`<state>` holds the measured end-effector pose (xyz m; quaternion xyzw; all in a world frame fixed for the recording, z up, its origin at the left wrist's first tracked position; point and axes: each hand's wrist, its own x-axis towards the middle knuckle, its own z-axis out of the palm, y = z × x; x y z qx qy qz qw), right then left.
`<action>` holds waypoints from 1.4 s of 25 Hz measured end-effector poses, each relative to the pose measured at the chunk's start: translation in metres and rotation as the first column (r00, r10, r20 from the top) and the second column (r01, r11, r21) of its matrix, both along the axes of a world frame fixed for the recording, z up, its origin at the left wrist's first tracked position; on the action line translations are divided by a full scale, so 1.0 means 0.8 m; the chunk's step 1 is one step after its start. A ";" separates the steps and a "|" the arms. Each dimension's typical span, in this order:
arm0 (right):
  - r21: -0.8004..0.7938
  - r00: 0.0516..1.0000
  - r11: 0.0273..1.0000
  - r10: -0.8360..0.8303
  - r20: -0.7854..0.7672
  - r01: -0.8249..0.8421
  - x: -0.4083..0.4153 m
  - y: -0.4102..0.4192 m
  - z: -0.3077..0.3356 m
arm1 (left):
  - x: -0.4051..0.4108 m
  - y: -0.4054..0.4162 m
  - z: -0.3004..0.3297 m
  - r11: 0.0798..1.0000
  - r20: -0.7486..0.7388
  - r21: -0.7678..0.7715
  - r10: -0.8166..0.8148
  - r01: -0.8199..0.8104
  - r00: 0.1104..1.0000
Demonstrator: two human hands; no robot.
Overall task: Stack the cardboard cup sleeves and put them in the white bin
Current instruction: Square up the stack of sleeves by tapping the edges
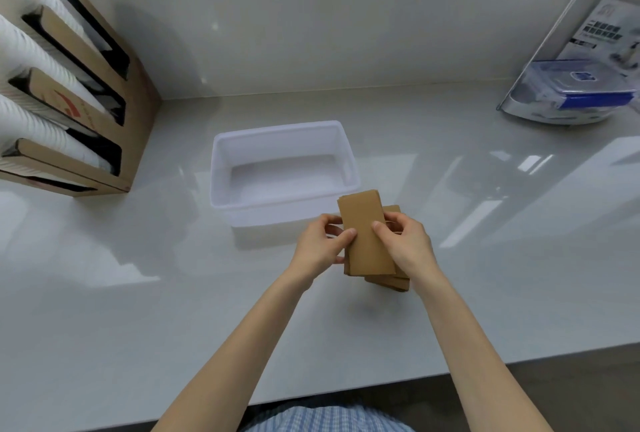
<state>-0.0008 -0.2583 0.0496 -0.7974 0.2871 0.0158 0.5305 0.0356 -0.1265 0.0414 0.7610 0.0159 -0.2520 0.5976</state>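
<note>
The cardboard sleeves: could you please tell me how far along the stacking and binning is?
Done: most sleeves look gathered into one bundle.
In hand: the left hand and right hand both grip the cardboard sleeves just in front of the white bin; a few lower sleeves stick out, not yet squared.
Left: align the stack and set it into the bin, which looks empty.

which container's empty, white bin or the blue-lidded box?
The white bin, open-topped in front of the hands, shows a bare bottom. The blue-lidded box, far right, is closed.

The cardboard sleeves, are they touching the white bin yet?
Cannot tell. In the head view the top of the cardboard sleeves overlaps the white bin near rim, but both hands hold them, so they may be above it.
</note>
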 end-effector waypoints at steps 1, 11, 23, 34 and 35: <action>-0.015 1.000 1.000 -0.002 -0.008 0.002 0.000 -0.007 -0.001 | 0.000 -0.009 0.000 1.000 0.010 0.015 -0.003 0.003 1.000; -0.112 0.996 0.994 -0.024 -0.090 0.014 0.002 -0.052 -0.016 | -0.006 -0.069 -0.013 0.977 0.136 0.215 -0.029 -0.001 0.990; -0.048 0.991 0.999 -0.033 -0.127 0.027 0.007 -0.066 -0.034 | 0.000 -0.070 -0.028 0.979 0.041 0.194 0.048 -0.055 0.998; 0.359 0.966 0.929 0.004 -0.258 0.091 0.009 -0.076 -0.045 | 0.015 -0.054 -0.048 0.999 -0.326 -0.047 -0.017 0.001 0.945; 0.363 0.967 0.929 0.025 -0.252 0.071 0.008 -0.076 -0.045 | 0.015 -0.051 -0.050 0.997 -0.342 -0.075 -0.030 0.005 0.939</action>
